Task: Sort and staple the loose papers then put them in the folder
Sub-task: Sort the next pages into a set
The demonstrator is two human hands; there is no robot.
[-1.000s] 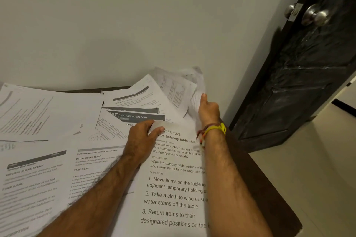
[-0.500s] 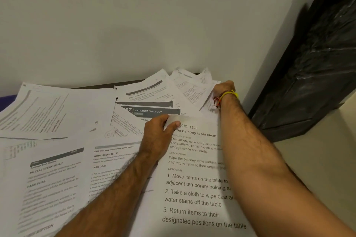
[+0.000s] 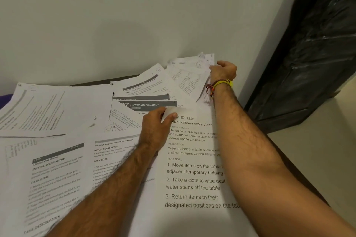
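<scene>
Left hand (image 3: pixel 156 129) has its grip clamped on the top-left corner of the big sheet headed "Wipe balcony table clean" (image 3: pixel 192 179); thumb on top, fingers curled under, corner curled up off the pile. The rest of that sheet lies flat, running from the left grip toward the person, between the two forearms.

Right hand (image 3: pixel 223 72) is reaching to the far right corner of the desk (image 3: pixel 300 177), by the wall (image 3: pixel 134 15). Fingers are curled at the right edge of a crumpled bunch of sheets (image 3: pixel 189 76); looks like a grip on them, but the fingertips are hidden behind the paper, so contact can't be confirmed. Yellow and red wristbands (image 3: pixel 221 83) sit just behind that grip.

Loose papers (image 3: pixel 57 159) cover nearly the whole desk, overlapping and skewed. Directly beyond the left grip: dark-banner sheet reading "ENTRANCE / BALCONY" (image 3: pixel 152 104), partly under other pages. Left of the left grip: printed pages with "INITIAL SCENE SETUP" and "TASK GOAL" headings. Between the two grips: angled pages with tables, fanning toward the wall.

Dark door (image 3: pixel 312 54) stands right of the right grip, blurred. Pale floor (image 3: pixel 317 159) below it.
</scene>
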